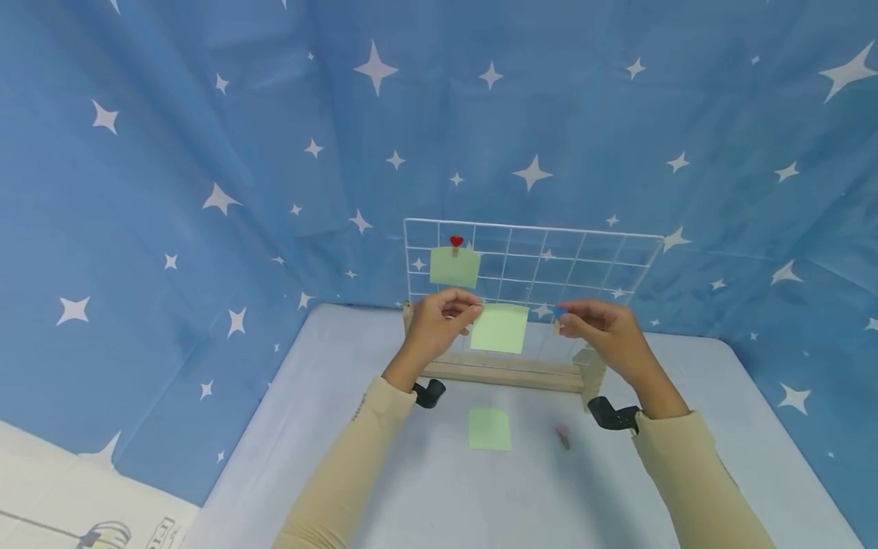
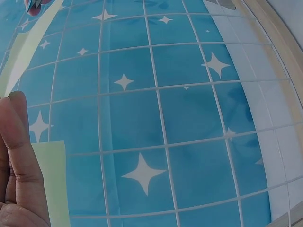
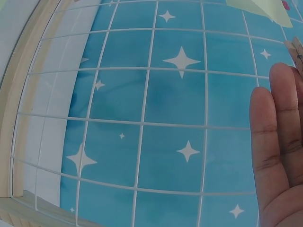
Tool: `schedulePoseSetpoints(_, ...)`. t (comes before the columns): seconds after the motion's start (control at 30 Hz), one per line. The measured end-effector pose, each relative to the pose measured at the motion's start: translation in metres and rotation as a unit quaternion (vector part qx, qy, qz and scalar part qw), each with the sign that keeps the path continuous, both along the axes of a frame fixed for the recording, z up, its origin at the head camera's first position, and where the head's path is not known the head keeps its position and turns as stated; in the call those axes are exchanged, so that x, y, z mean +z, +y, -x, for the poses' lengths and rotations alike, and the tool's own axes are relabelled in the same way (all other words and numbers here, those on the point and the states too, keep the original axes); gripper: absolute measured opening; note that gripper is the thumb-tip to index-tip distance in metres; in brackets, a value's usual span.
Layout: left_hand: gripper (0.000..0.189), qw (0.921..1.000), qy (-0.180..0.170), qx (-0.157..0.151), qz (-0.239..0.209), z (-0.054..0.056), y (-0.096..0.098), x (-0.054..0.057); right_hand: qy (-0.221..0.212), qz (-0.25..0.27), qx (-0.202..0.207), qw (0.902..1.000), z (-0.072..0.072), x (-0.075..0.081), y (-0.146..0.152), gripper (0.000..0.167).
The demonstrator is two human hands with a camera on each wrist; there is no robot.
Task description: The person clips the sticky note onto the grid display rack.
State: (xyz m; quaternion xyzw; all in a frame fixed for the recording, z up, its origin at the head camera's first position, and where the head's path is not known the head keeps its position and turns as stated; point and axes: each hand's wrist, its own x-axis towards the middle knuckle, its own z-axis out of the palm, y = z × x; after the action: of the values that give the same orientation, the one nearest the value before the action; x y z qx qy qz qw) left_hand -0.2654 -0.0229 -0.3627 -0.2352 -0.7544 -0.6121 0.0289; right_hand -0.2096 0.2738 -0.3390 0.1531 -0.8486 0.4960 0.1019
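In the head view, my left hand [image 1: 439, 322] pinches a pale green paper note [image 1: 499, 328] by its upper left corner, in front of the white wire grid [image 1: 542, 263]. My right hand [image 1: 604, 332], to the right of that note, pinches a small wooden clothespin [image 1: 558, 323] with a blue top. The clothespin's wood shows at the right edge of the right wrist view, above the fingers [image 3: 266, 132]. Higher on the grid's left side hangs a second green note [image 1: 455, 268], held by a clothespin with a red heart [image 1: 456, 242].
The grid stands in a wooden base [image 1: 507, 374] on a white table [image 1: 439, 488]. Nearer me on the table lie another green note [image 1: 490, 429] and a clothespin with a pink top [image 1: 563, 436]. A blue star-patterned curtain [image 1: 439, 99] hangs behind the grid.
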Motion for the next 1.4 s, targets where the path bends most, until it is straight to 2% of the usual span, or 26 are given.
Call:
schedulePoseSetpoints(0.23, 0.016, 1.0, 0.003, -0.005, 0.004, 0.002, 0.003, 0.0, -0.004, 0.004, -0.002, 1.0, 0.0, 0.0, 0.001, 0.029)
schedulePoseSetpoints(0.6, 0.016, 0.9999, -0.002, -0.011, 0.004, 0.004, 0.007, 0.005, 0.012, 0.025, 0.01, 0.9996, 0.006, 0.0, -0.001, 0.028)
schedulePoseSetpoints(0.9, 0.015, 0.9998, -0.003, -0.018, 0.0, 0.005, 0.012, 0.002, -0.013, 0.007, -0.006, 0.9999, 0.006, 0.004, -0.002, 0.031)
schedulePoseSetpoints(1.27, 0.016, 0.9999, 0.01, -0.012, 0.005, 0.01, 0.015, 0.007, 0.021, 0.005, -0.003, 0.9998, 0.009, 0.007, -0.003, 0.028)
schedulePoseSetpoints(1.4, 0.016, 0.9998, 0.015, -0.011, 0.006, 0.013, 0.016, 0.011, 0.019, 0.002, 0.002, 0.9998, 0.012, 0.011, -0.002, 0.028)
